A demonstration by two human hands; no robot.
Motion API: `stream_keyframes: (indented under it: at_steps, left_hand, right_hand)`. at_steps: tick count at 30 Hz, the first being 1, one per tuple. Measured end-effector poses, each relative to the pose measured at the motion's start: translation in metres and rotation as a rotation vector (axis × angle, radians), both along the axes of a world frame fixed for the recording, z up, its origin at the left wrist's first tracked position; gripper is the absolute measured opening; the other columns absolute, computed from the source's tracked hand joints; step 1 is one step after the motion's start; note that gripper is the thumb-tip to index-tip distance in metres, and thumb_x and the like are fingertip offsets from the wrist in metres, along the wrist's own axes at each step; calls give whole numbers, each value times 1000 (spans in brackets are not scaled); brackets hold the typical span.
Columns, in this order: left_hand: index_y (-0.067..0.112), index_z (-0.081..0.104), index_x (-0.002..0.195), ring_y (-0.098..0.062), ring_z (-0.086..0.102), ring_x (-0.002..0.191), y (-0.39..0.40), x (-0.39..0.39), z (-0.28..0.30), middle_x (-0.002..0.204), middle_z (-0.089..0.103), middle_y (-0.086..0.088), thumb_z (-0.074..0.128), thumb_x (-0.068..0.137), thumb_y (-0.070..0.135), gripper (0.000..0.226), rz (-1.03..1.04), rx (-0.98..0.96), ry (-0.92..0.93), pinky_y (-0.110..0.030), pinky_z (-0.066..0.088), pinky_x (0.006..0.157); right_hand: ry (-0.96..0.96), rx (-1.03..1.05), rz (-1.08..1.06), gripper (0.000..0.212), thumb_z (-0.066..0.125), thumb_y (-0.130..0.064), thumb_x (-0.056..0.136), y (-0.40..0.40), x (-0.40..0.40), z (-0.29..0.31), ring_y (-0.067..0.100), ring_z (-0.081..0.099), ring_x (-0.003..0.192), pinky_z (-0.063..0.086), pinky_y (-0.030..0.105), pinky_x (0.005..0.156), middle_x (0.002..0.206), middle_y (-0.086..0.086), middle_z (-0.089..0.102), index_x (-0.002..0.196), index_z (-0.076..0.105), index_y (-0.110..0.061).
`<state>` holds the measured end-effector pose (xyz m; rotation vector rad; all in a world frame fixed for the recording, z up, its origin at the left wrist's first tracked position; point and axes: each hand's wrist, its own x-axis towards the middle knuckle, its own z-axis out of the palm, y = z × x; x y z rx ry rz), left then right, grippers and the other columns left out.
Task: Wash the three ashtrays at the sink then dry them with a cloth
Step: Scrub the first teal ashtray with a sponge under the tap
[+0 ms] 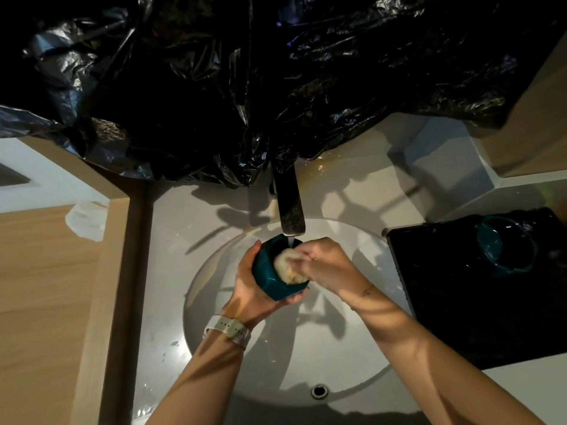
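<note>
Over the white sink basin (337,357), my left hand (248,286) grips a dark teal ashtray (267,271) from its underside, tilted on its side under the tap (290,210). A thin stream of water runs from the tap into it. My right hand (325,265) pinches a pale sponge (287,266) and presses it into the ashtray's hollow. A second teal ashtray (503,250) lies on the black surface (460,302) to the right of the basin. Only these two ashtrays show in the frame.
Black plastic sheeting (245,87) hangs over the wall behind the tap. A wooden counter (46,286) lies to the left with a white crumpled piece (87,219) on it. The overflow hole (319,391) sits at the basin's near side.
</note>
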<state>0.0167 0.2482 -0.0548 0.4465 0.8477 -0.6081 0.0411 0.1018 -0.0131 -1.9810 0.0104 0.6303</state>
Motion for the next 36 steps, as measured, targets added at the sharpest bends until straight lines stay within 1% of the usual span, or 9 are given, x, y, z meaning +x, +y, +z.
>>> stream_keyframes:
  at_steps: [2, 5, 10, 13, 19, 25, 29, 33, 36]
  left_hand:
    - [14, 64, 127, -42, 53, 126, 1, -3, -3, 129, 64, -22, 62, 81, 55, 62, 10, -24, 12, -56, 36, 107]
    - [16, 62, 131, -44, 51, 129, 5, -10, -9, 134, 61, -20, 63, 81, 57, 65, -8, -13, -27, -58, 33, 108]
    - [16, 69, 114, -40, 64, 110, 0, -17, -2, 122, 68, -18, 49, 93, 54, 48, -30, 36, -108, -53, 40, 101]
    - [15, 65, 124, -39, 55, 124, -3, -13, 4, 129, 65, -19, 49, 91, 56, 56, -13, -10, -75, -55, 33, 111]
    - [16, 64, 128, -39, 61, 115, 6, -12, -3, 126, 67, -18, 51, 89, 56, 58, -47, 104, -148, -55, 43, 101]
    - [16, 63, 129, -42, 58, 120, 12, -23, -3, 128, 66, -19, 48, 93, 56, 55, -118, 161, -171, -58, 47, 96]
    - [17, 64, 127, -40, 61, 118, 18, -17, 0, 124, 68, -17, 55, 86, 54, 56, -1, 198, -183, -59, 50, 94]
    - [15, 65, 125, -37, 66, 110, 15, -12, 7, 121, 70, -16, 53, 87, 50, 53, 37, 261, -203, -63, 49, 94]
    - [13, 63, 128, -35, 67, 109, 10, -13, 13, 124, 68, -16, 44, 96, 49, 51, 0, 230, -218, -57, 54, 89]
  right_hand:
    - [-54, 159, -226, 16, 64, -12, 90, -12, -3, -4, 7, 53, 53, 41, 21, 56, 60, -2, 60, 74, 63, -11]
    - [-81, 344, -398, 22, 55, -30, 93, -24, -10, -5, 21, 64, 82, 46, 28, 71, 87, 10, 66, 101, 57, -10]
    - [-21, 339, -211, 9, 46, -22, 101, -16, -19, -7, 5, 57, 109, 44, 22, 92, 111, -2, 59, 109, 49, -24]
    - [-36, 152, -38, 22, 59, -19, 88, -6, -22, -24, 16, 47, 122, 44, 29, 100, 131, 4, 47, 102, 49, -33]
    - [-105, -120, -137, 22, 72, -35, 83, 1, -25, -36, 11, 56, 83, 42, 18, 72, 90, -6, 55, 79, 52, -26]
    - [-173, -215, -107, 49, 72, -35, 81, 19, -7, -28, 20, 59, 79, 46, 28, 72, 85, -4, 61, 118, 45, -20]
    - [-117, -433, -20, 44, 61, -52, 87, 27, -11, -32, 27, 64, 88, 47, 31, 75, 98, 8, 63, 103, 63, -11]
    - [227, -109, -197, 32, 59, -46, 90, 24, -34, -34, 12, 58, 63, 44, 17, 55, 77, 1, 64, 82, 63, -15]
    - [113, -193, -198, 27, 62, -44, 89, 25, -26, -38, 16, 64, 72, 47, 17, 62, 80, -1, 66, 81, 64, -18]
